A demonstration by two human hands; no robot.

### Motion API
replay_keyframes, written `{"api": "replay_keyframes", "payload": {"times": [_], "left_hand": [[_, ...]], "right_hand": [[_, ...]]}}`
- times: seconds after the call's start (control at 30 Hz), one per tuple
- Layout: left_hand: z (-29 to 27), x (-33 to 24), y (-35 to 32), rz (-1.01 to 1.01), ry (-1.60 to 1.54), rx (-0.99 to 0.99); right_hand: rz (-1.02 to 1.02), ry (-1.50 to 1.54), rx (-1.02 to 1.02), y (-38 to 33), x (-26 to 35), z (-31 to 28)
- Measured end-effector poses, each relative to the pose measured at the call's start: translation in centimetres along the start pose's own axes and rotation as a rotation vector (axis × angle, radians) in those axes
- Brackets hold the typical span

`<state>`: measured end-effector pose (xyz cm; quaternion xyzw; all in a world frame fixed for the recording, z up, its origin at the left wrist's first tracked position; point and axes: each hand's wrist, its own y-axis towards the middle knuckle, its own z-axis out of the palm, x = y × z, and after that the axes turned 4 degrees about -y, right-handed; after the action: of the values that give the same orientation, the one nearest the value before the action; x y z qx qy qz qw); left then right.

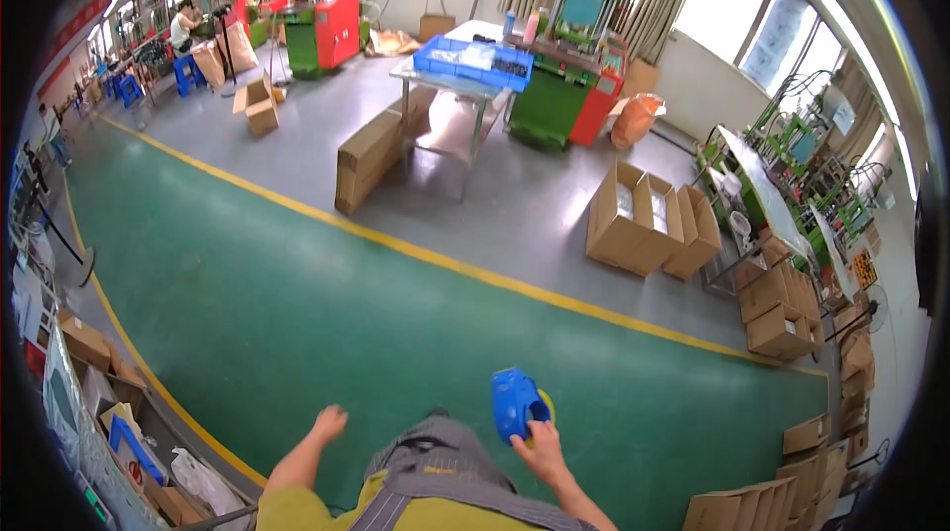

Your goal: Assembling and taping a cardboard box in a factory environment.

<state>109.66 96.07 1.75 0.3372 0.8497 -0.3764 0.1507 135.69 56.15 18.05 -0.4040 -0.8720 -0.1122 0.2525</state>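
Note:
My right hand (pixel 540 444) grips a small blue plastic scoop-shaped container (pixel 516 403), held in front of me above the green floor. Something yellow shows just behind it. My left hand (pixel 328 423) hangs at my side with the fingers loosely curled and nothing in it. Both forearms enter from the lower edge, on either side of my grey apron and yellow shirt.
A green walkway (pixel 327 293) edged by a yellow line (pixel 465 269) runs ahead. Beyond it stand open cardboard boxes (pixel 648 219), a long box (pixel 371 160), a metal table with a blue tray (pixel 473 61), and green-and-red machines (pixel 322 31). More boxes line the right (pixel 787 318) and left (pixel 84 343). A person sits far left (pixel 183 26).

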Motion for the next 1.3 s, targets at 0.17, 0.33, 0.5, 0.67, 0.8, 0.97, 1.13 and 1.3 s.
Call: {"api": "replay_keyframes", "payload": {"times": [0.17, 0.33, 0.5, 0.67, 0.8, 0.97, 1.13, 1.3], "left_hand": [[-10.9, -27.2, 17.4, 0.332, -0.307, -0.067], [-15.3, -40.2, 30.6, 0.340, -0.556, -0.034], [-12.4, -40.4, 39.6, -0.229, -1.209, 0.013], [-14.4, -38.5, 40.2, -0.406, -1.116, -0.224], [-17.0, -35.7, 41.6, -0.638, -1.396, -0.432], [-21.8, -31.9, 51.8, -0.832, -1.610, -0.563], [-33.0, -30.5, 73.2, -0.702, -1.592, -0.491], [-45.5, -32.6, 95.7, -0.477, -1.499, -0.496]], "right_hand": [[0.194, -0.096, -0.047, 9.9, -8.4, -3.1], [0.491, 0.143, -0.003, 22.6, -17.4, -4.5], [0.251, 0.037, 0.114, 43.1, -23.8, -6.6], [-0.332, -0.104, -0.016, 68.0, -22.1, -9.5], [-0.513, -0.108, -0.035, 85.2, -14.9, -10.7], [-0.745, -0.160, -0.042, 102.3, -5.6, -7.6], [-0.864, -0.241, -0.039, 118.1, -0.7, -1.5], [-0.773, -0.172, 0.092, 129.0, 2.8, 4.6]]}}
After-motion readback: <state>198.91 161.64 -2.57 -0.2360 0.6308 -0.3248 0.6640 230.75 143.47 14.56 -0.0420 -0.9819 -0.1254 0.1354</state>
